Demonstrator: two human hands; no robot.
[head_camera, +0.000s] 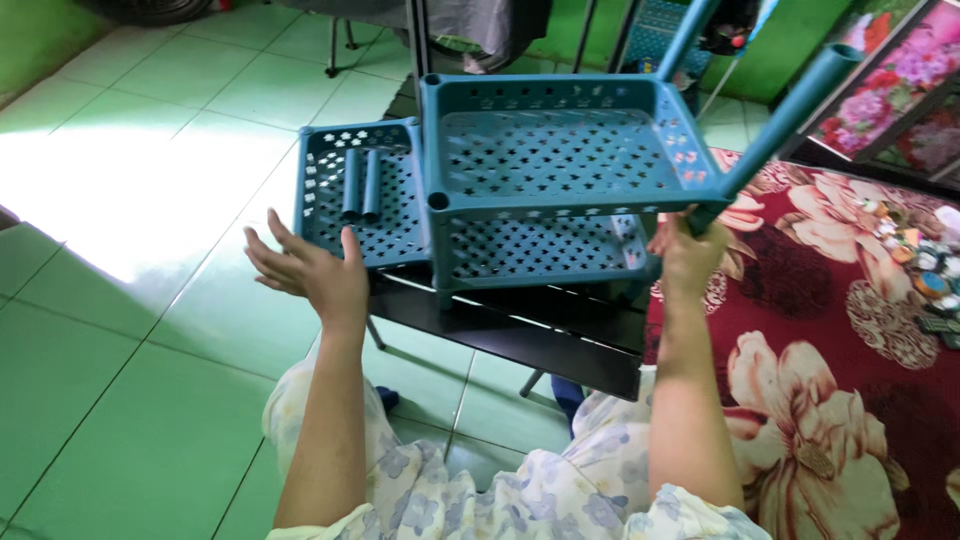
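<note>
Rack (560, 160) | right hand (688, 255) fingers clenched round its leg (775, 125) | left hand (310, 270) released, just beside tray (365, 195)

Green tiled floor (130, 200), red floral rug (830, 340), black low table (520, 335), framed flower pictures (890, 90)

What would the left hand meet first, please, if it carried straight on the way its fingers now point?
Probably the loose blue perforated tray just beyond the left hand, near its front rim. The fingertips look close to it, though one view leaves depth uncertain.
</note>
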